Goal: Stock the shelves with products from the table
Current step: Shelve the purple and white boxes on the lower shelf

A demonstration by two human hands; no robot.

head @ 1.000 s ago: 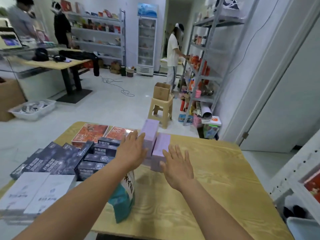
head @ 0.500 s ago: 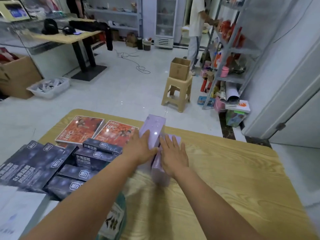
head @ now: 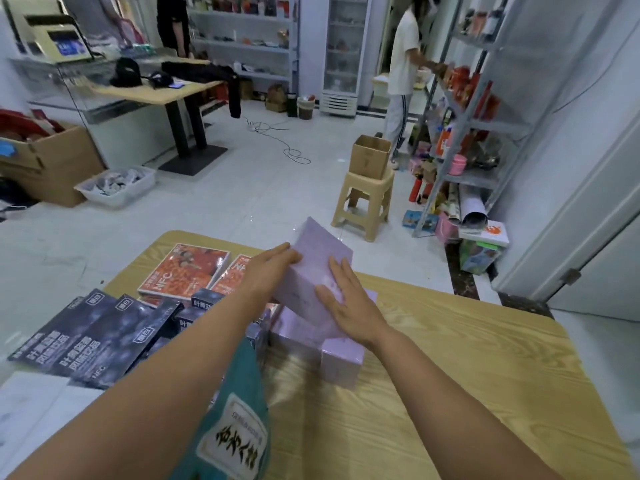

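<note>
At frame centre a tilted lilac box [head: 322, 251], resting on a second lilac box [head: 334, 356], is pressed between the straight-fingered left hand [head: 273, 271] and flat, spread right hand [head: 349, 310]; judged stiff, light and film-slick, it is best clamped by opposite sides.

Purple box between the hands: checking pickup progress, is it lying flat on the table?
No, the purple box is tilted, pressed between left hand and right hand over a second box.
</note>
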